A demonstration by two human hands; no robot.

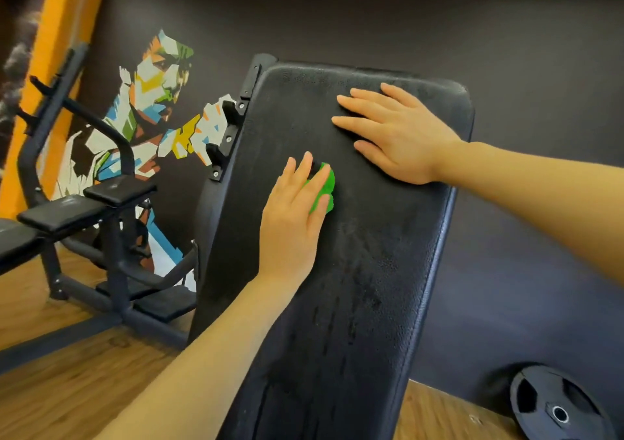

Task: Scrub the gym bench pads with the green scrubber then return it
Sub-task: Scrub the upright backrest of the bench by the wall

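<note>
Item: back pad (pixel 354 237), black, raised at a steep tilt. We keep it as our working surface; wet streaks and droplets show on its lower half, which we judge to be cleaning liquid running down.

Item: green scrubber (pixel 323 188), near the middle of the pad, flat against the vinyl. Our left hand (pixel 293 216) covers it with fingers laid over the top, pressing it into the surface rather than pinching it, so that the whole face rubs.

Item: right hand (pixel 398 132), spread flat on the upper pad, holding nothing. We judge it steadies the pad against the push.

Item: weight plate (pixel 557 409), on the floor at lower right, well apart.

Item: second bench (pixel 84 206), to the left, untouched.

Status: scrubbing under way; return not yet done.
</note>
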